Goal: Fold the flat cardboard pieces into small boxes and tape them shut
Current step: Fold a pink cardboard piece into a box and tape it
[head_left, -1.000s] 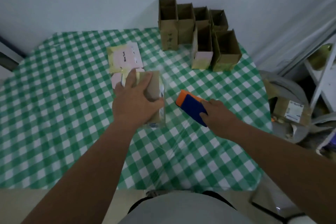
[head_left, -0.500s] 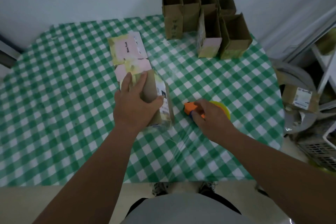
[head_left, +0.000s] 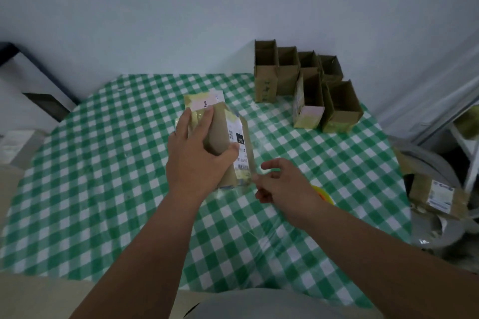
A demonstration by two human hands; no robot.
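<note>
The left hand [head_left: 199, 153] grips the brown folded cardboard box with a white printed label [head_left: 230, 147], fingers curled over its top face and thumb on the labelled side. The box stands on the round table covered with a green-and-white checked cloth [head_left: 103, 163], near its centre. The right hand [head_left: 281, 184] hovers just beside the box's near right corner, fingers loosely spread and apart, holding nothing.

Risks, as judged from this position:
- The box can spring back open. Cause: only one hand restrains the flaps while the other is free.
- Tape can land skewed or miss the seam. Cause: the box rests partly on the flat cardboard pieces with pink and yellow labels [head_left: 199, 102], an uneven base.
- The tape tool can be knocked off. Cause: the yellow-and-orange object [head_left: 322, 193], mostly hidden under the right wrist and probably the dispenser, lies near the table's right edge.

Inventory:
- Held box: one.
- Open-topped brown cardboard boxes [head_left: 305, 85] grouped at the far right of the table: six, with some overlap making the count approximate.
- Flat pieces behind the held box: at least one; overlap prevents an exact count.
- Labelled cardboard parcel [head_left: 438, 195] off the table at right: one.
</note>
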